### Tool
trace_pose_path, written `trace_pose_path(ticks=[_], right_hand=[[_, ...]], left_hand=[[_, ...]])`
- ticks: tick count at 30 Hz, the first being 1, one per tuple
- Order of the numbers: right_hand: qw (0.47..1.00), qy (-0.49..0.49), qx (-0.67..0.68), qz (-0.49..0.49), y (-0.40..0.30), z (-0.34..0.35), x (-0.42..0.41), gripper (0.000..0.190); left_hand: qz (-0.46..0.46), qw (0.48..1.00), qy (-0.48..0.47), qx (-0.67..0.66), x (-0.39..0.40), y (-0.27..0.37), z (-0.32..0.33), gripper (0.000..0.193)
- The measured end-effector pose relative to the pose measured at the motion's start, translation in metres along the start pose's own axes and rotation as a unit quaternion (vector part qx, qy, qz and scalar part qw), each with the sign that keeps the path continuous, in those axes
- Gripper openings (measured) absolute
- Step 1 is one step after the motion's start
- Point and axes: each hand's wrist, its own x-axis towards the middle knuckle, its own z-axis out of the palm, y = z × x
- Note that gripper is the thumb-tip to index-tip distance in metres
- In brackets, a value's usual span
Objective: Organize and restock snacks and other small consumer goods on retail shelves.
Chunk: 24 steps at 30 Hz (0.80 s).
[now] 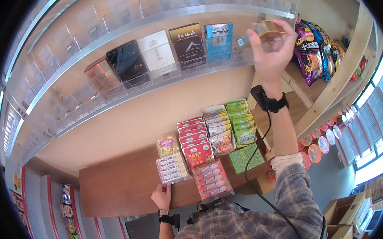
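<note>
My right hand (273,47) is raised to the clear acrylic shelf (189,69) and grips a gold and teal cigarette box (260,33) between thumb and fingers, at the shelf's right end. To its left on that shelf stand a blue cigarette box (219,40), a brown and black one (189,48), a white one (157,54), a black one (128,64) and a pinkish one (104,77). My left hand (162,196) rests at the front edge of the brown table (117,185), by a clear-wrapped pack of white candy sticks (172,168); its fingers are curled, their tips partly hidden.
On the table are red snack pouches (196,151), boxed candy bags (223,140), green candy bags (245,133), green gum packs (246,158) and a red candy pack (213,180). Chip bags (311,51) fill a wooden shelf at right. A black cable (250,162) hangs from my right wrist.
</note>
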Motion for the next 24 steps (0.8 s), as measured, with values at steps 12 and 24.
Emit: trace_pose_path(ticks=[12,24], right_hand=[[0.992,-0.068,-0.11,0.001,0.002,0.012,-0.008,0.056],[0.98,-0.14,-0.136,0.03,0.003,0.015,-0.002,0.029]], left_hand=[[0.015,1.0,0.018,-0.018,0.001,0.001,-0.001,0.032],[0.008,1.0,0.01,-0.02,0.0,0.0,-0.002,0.031]])
